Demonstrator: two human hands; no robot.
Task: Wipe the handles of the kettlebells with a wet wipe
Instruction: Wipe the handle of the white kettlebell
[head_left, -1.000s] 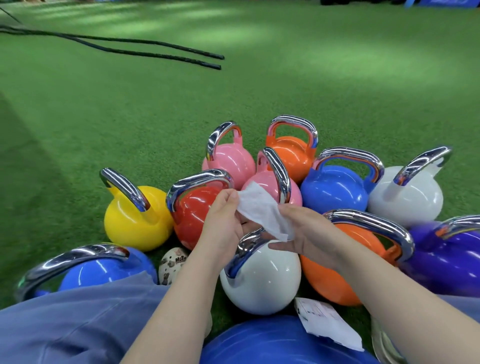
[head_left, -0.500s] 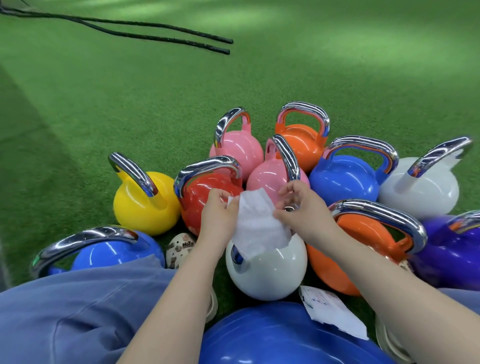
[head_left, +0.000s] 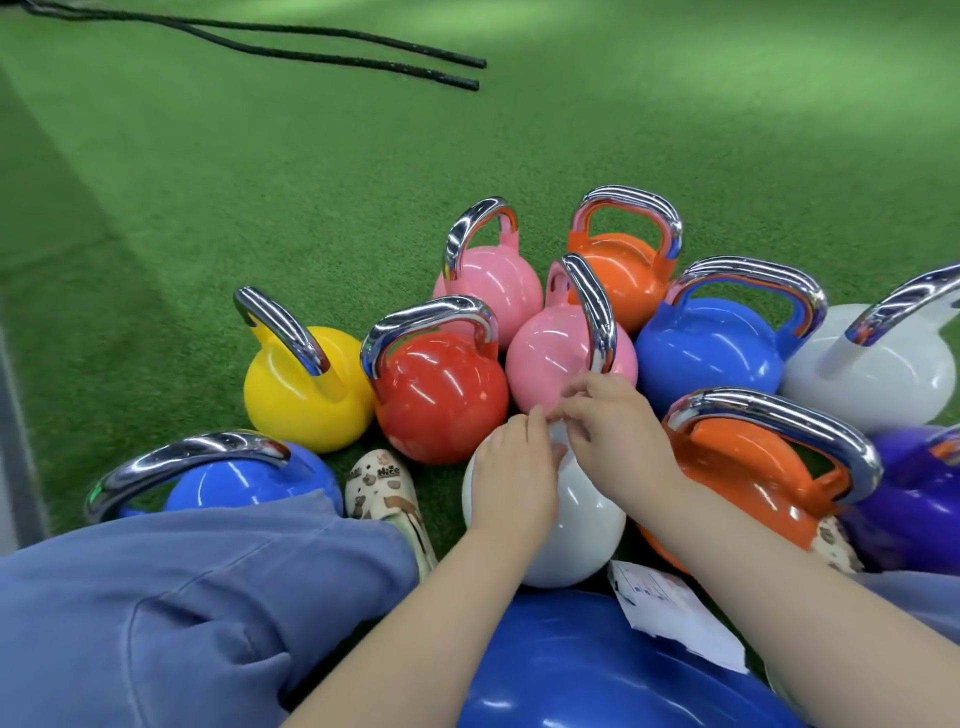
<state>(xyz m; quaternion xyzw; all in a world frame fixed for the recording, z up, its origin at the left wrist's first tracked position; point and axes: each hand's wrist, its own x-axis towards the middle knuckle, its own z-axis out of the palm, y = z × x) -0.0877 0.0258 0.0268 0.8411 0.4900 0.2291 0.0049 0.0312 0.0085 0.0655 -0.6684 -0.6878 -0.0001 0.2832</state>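
Several coloured kettlebells with chrome handles stand bunched on green turf. Closest to me is a white kettlebell (head_left: 584, 525), and both my hands cover its handle. My left hand (head_left: 511, 478) is curled over the handle's left side. My right hand (head_left: 618, 441) pinches with bent fingers just right of it, below the handle of the near pink kettlebell (head_left: 556, 364). Only a small bit of the white wet wipe (head_left: 561, 434) shows, bunched between the two hands. The handle itself is hidden.
Around the white one stand a red kettlebell (head_left: 441, 395), a yellow one (head_left: 306, 395), a blue one (head_left: 711, 353) and an orange one (head_left: 743, 488). A white wipe packet (head_left: 675, 618) lies at lower right. My patterned shoe (head_left: 382, 483) and blue trouser leg are at left. Black ropes (head_left: 311, 47) lie far back.
The wipe was spread open between both hands above the white kettlebell. Now the hands have come together low on its handle, and the wipe is bunched and almost hidden under them.
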